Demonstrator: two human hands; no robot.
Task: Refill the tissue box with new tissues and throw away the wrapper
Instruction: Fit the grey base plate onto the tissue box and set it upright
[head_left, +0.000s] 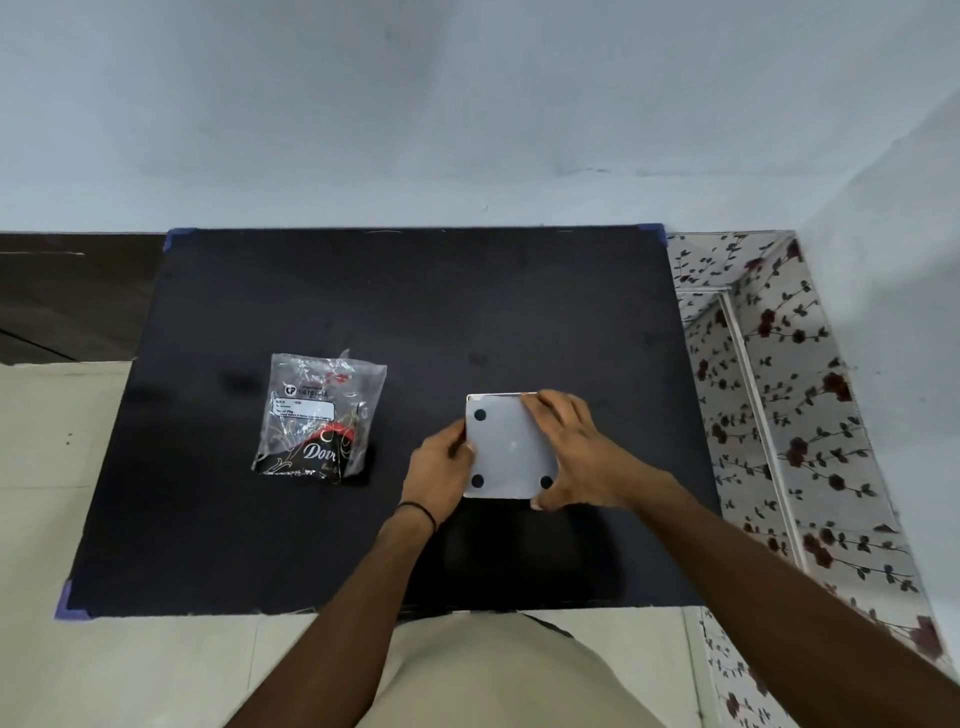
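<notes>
Tissue box (511, 447): we see it right of centre in the frame, turned with a flat grey face up; three black round feet show at its corners, and the fourth corner is under our fingers.
Left hand (439, 462): it grips the left edge of the box, thumb on the grey face, fingers hidden along the side. A thin black band (415, 508) circles this wrist.
Right hand (576, 452): it clasps the box from the right, fingers spread over the upper right corner and the thumb at the lower right corner.
Wrapper (319, 415): a crinkled clear plastic packet with a white label and a red and black print lies flat left of centre, well apart from the box and from both hands. We cannot tell whether anything is inside it.
Worktop (363, 291): a black sheet covers it, with blue tape (653, 230) at its corners.
Right edge of frame: a flower-patterned surface (779, 364).
</notes>
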